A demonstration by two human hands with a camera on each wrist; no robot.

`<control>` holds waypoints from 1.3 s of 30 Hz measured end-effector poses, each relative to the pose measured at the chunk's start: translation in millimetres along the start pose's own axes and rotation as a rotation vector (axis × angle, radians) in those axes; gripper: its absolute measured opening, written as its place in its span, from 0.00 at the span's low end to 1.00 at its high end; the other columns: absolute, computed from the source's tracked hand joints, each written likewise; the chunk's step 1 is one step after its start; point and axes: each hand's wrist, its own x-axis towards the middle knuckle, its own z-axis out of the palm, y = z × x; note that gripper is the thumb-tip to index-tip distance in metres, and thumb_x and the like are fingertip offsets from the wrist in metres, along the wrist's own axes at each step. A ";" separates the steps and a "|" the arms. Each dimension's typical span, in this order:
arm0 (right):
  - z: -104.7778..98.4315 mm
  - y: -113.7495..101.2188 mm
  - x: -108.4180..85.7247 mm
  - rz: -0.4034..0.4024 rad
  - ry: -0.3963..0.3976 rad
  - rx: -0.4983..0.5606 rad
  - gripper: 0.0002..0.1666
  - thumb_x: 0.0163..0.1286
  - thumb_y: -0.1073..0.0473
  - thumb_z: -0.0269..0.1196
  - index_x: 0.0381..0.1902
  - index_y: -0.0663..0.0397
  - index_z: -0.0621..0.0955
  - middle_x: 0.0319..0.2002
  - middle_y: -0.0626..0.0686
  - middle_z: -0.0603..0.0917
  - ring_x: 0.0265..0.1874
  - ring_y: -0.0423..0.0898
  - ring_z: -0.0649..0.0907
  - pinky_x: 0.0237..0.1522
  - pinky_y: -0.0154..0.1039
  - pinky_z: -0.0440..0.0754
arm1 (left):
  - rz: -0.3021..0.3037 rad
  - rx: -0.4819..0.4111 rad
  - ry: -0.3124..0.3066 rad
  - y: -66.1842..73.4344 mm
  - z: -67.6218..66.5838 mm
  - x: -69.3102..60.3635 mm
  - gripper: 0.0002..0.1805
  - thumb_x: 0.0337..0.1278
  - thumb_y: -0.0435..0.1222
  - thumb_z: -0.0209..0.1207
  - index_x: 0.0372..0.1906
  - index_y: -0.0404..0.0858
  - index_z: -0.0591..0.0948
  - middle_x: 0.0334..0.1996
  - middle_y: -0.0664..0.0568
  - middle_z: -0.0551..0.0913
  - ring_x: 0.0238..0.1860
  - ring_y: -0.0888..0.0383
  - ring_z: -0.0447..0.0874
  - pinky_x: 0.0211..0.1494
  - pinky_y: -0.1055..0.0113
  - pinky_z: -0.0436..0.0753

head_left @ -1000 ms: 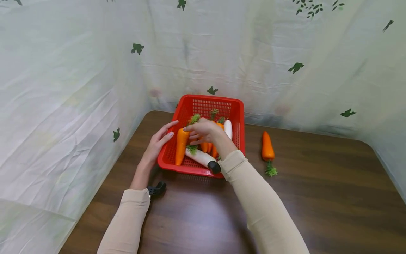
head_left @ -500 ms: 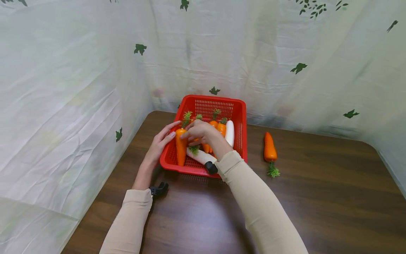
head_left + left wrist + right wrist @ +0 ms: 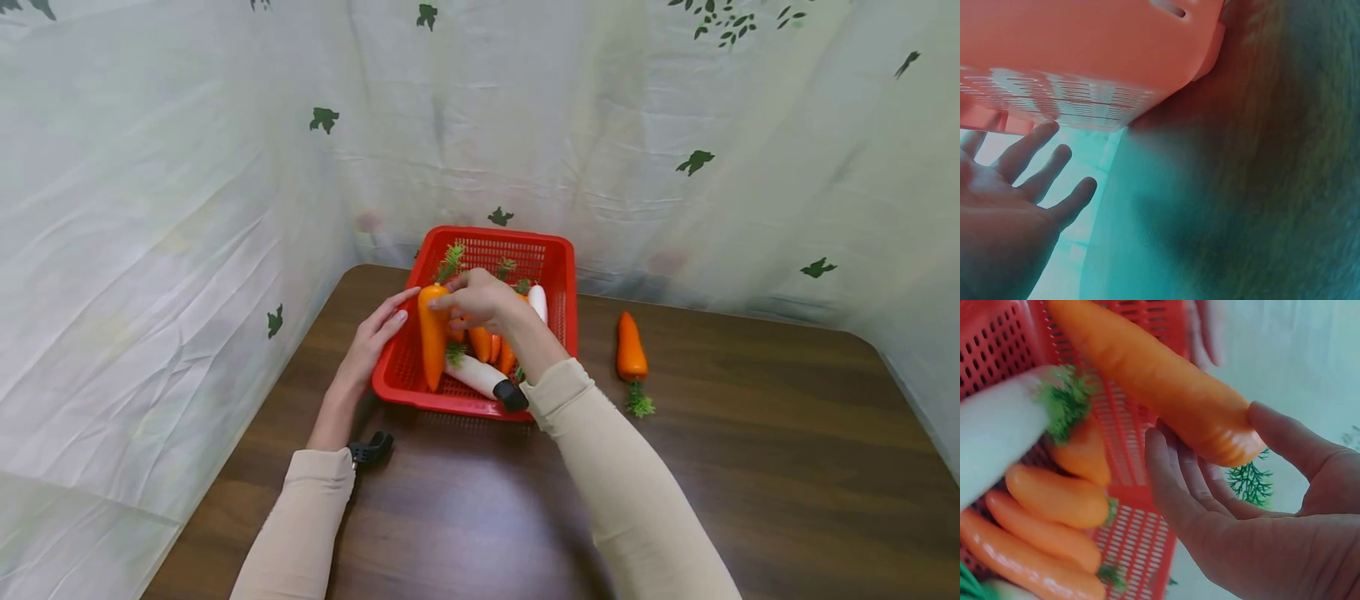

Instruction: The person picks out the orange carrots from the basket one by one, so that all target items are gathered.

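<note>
Right arm extends across the red basket point(image 3: 442, 405), forearm slanting inward, hand over the interior. Right hand point(image 3: 483, 302) has its thumb on one side of the thick end of a carrot point(image 3: 433, 340) and its fingers curved against the other; grip partly spread, carrot pinched. Held carrot stands steeply, leafy top up, tip down inside the basket's near left part; whether the tip touches the floor, I cannot tell.

Left arm reaches forward along the basket's left side. Left hand point(image 3: 367, 342) has its fingers extended and spread at the left rim, with hold of nothing that I can see; firmness of contact cannot be told.

Count, as visible:
- Baskets: one, on the brown table point(image 3: 750, 433).
- Carrots: six. One in the right hand; four smaller carrots point(image 3: 1060, 497) lying side by side in the basket; one loose carrot point(image 3: 632, 348) on the table, right of the basket, leaves toward the near edge.
- White radishes: two, both in basket. Near radish point(image 3: 472, 373) lies slantwise along the front; far radish point(image 3: 537, 300) lies by the right wall, partly hidden by the right arm.
</note>
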 end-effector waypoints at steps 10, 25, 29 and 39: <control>-43.1 2.9 -40.3 -0.112 0.025 0.133 0.30 0.76 0.57 0.67 0.69 0.65 0.73 0.62 0.60 0.80 0.56 0.56 0.82 0.62 0.54 0.85 | -0.005 -0.003 0.004 2.8 1.2 -2.5 0.29 0.82 0.50 0.50 0.81 0.54 0.67 0.78 0.50 0.68 0.71 0.41 0.74 0.59 0.64 0.87; -83.1 38.1 -80.0 -0.182 0.144 0.182 0.31 0.77 0.52 0.66 0.69 0.62 0.72 0.63 0.59 0.79 0.58 0.57 0.80 0.62 0.54 0.85 | -0.010 -0.009 -0.005 1.8 -0.9 -0.1 0.29 0.82 0.52 0.48 0.81 0.54 0.66 0.79 0.49 0.66 0.70 0.41 0.73 0.58 0.66 0.87; -89.4 51.9 -91.0 -0.221 0.162 0.192 0.28 0.78 0.52 0.65 0.66 0.64 0.74 0.62 0.57 0.78 0.56 0.55 0.80 0.59 0.51 0.87 | -0.009 -0.014 -0.010 2.3 0.2 0.2 0.29 0.82 0.52 0.48 0.81 0.54 0.66 0.79 0.49 0.65 0.71 0.40 0.72 0.58 0.66 0.87; -98.7 88.7 -107.1 -0.284 0.203 0.229 0.28 0.80 0.53 0.62 0.68 0.66 0.75 0.55 0.53 0.82 0.47 0.48 0.85 0.49 0.37 0.89 | -0.007 -0.015 -0.005 2.1 0.4 -0.7 0.28 0.83 0.50 0.48 0.81 0.54 0.66 0.79 0.49 0.65 0.71 0.41 0.71 0.59 0.66 0.86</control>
